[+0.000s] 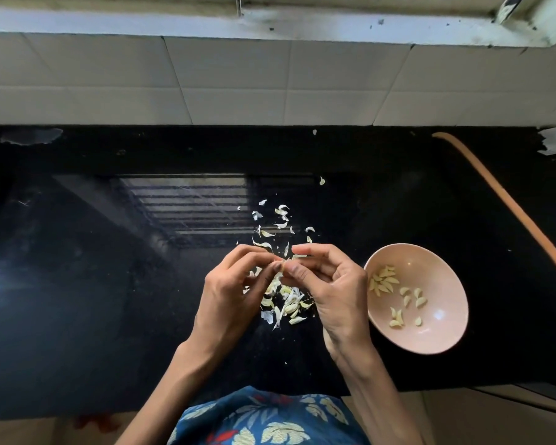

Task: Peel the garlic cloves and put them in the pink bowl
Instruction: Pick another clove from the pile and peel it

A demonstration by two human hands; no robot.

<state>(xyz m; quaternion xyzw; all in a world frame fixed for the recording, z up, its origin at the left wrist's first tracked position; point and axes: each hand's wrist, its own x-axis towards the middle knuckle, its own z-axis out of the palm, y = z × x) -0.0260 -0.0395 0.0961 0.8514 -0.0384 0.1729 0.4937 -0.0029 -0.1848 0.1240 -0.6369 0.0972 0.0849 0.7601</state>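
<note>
The left hand (235, 284) and right hand (329, 281) meet fingertip to fingertip, pinching one small garlic clove (285, 262) to strip its skin above the peel litter (284, 303); the pink bowl (443, 338), just right, keeps peeled cloves (384, 281) within reach.

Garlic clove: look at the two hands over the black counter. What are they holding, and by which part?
Both hands, left hand and right hand, pinch one small garlic clove between their fingertips, one at each end. Most of it is hidden.
</note>
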